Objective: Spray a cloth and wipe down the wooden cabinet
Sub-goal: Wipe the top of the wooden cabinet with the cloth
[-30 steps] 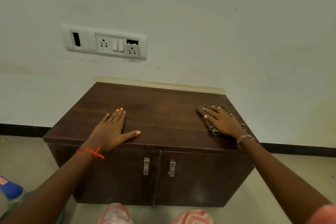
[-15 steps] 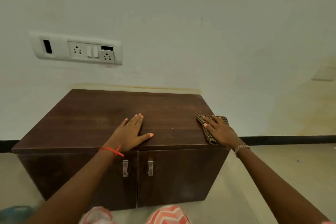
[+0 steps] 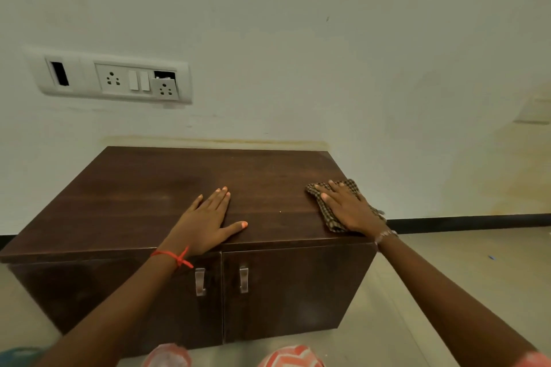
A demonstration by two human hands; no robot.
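The left hand (image 3: 205, 225) rests flat on the wooden cabinet (image 3: 143, 205) top. The right hand (image 3: 347, 207) presses the checked cloth (image 3: 328, 214) flat beneath its palm, well apart from the left hand.

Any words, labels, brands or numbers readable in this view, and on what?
None can be read.
The switch panel shows only sockets and switches, no lettering.
The cabinet, the checked cloth under the right hand and the wall bear no text.
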